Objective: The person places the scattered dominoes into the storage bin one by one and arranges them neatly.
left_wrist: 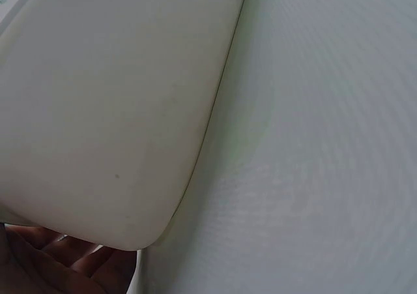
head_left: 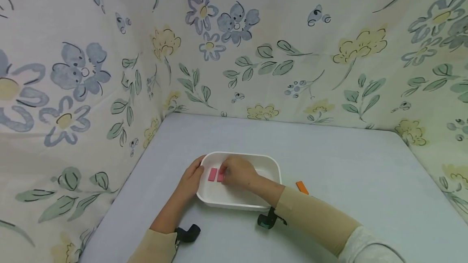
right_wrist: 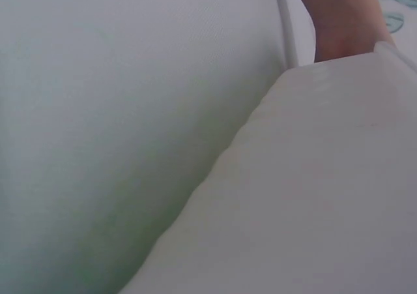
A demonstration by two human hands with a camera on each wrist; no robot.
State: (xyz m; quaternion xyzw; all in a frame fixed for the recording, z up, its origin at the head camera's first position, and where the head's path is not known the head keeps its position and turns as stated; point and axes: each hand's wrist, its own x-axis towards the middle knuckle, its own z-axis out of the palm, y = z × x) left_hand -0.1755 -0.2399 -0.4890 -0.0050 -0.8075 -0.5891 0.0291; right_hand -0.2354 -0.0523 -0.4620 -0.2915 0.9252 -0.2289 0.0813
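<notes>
A white tray (head_left: 239,205) lies on the table in the head view. My left hand (head_left: 191,175) holds its left end, thumb by the rim and fingers along the outer wall. The left wrist view has the fingers of that left hand (left_wrist: 75,264) curled at the tray's edge (left_wrist: 130,144). Inside the tray, a flat pink block (head_left: 212,174) lies near the left end. Just right of it, my right hand (head_left: 239,171) pinches a second pink block (head_left: 220,177), partly hidden by the fingers. In the right wrist view the tray's side wall (right_wrist: 313,190) hides the right hand.
An orange block (head_left: 302,187) lies on the table right of the tray, close to the right forearm. Floral cloth (head_left: 263,60) rises behind the table and along both sides. Dark wrist cameras (head_left: 188,233) hang below both forearms, near the tray's front.
</notes>
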